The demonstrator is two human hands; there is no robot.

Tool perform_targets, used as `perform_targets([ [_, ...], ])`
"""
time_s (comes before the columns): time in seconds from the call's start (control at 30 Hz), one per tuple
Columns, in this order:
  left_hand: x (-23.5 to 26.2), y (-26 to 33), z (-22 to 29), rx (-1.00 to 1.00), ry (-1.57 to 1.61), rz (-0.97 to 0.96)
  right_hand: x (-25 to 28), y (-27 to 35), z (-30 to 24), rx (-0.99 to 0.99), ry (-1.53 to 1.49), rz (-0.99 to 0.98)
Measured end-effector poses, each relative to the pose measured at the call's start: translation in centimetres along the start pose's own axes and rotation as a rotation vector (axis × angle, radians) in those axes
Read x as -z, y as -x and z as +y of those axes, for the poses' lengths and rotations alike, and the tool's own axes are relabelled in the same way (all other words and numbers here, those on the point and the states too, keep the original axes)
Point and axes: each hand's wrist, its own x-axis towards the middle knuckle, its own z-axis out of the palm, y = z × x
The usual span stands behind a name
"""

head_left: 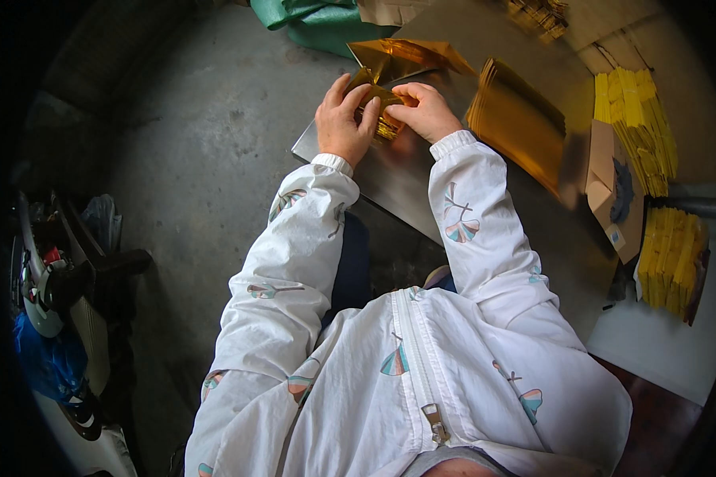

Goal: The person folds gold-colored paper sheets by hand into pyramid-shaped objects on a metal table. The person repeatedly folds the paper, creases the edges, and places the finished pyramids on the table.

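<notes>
Both of my hands work on a piece of shiny gold foil paper [383,97] over the near left corner of a grey table. My left hand [344,121] grips its left side, with the thumb and fingers bent around it. On the other side my right hand [428,111] pinches its edge between thumb and fingers. A larger folded gold foil shape [410,57] lies just beyond my fingers. To the right of my right hand stands a thick stack of gold foil sheets [517,119]. Part of the held piece is hidden behind my left fingers.
Yellow paper bundles [635,119] lie at the far right, with more yellow bundles [670,258] nearer. A cardboard box [605,187] holds something dark. Green plastic [318,24] sits behind the table [402,187]. A blue bag [48,358] and clutter stand left on the concrete floor [191,135].
</notes>
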Motion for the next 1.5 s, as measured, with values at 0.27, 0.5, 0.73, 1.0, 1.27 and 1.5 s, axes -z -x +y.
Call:
perform_targets([
  [0.27, -0.2, 0.0, -0.2, 0.003, 0.061, 0.021, 0.2, 0.1, -0.2, 0.034, -0.014, 0.024],
  [0.5, -0.2, -0.2, 0.0, 0.105, 0.185, 0.010, -0.3, -0.2, 0.7, 0.047, 0.035, 0.070],
  [0.73, 0.3, -0.8, -0.2, 0.235, 0.126, -0.129, -0.6, -0.2, 1.9, -0.102, 0.124, 0.015],
  [1.0, 0.3, -1.7, -0.5, 0.316, 0.159, -0.134, 0.4, -0.8, 1.2, -0.087, 0.021, -0.108],
  [1.27, 0.3, -2.1, -0.1, 0.323, 0.176, -0.110, 0.4, -0.7, 0.9, -0.006, -0.025, -0.002],
  [1.5, 0.2, -2.2, 0.0, 0.336, 0.243, -0.080, 0.9, -0.3, -0.1, 0.062, 0.009, 0.031],
])
